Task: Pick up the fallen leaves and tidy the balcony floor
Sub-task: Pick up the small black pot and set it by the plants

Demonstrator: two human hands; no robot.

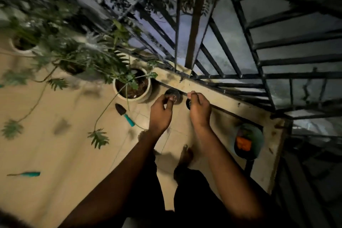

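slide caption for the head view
Left hand and right hand reach toward the ledge beside a pot, trowel nearby

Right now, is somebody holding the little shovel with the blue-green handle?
No, the little shovel lies on the floor beside the white pot, with the left hand and the right hand both away from it.

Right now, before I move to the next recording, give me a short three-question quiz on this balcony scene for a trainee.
1. True or false: the trowel lies inside the white pot.
2. Which colour is the trowel's handle? A red, B teal, C yellow.
3. Fill in: the left hand and right hand both reach towards the ledge under the metal ____.
Key: 1 false, it lies on the floor beside the pot; 2 B; 3 railing.
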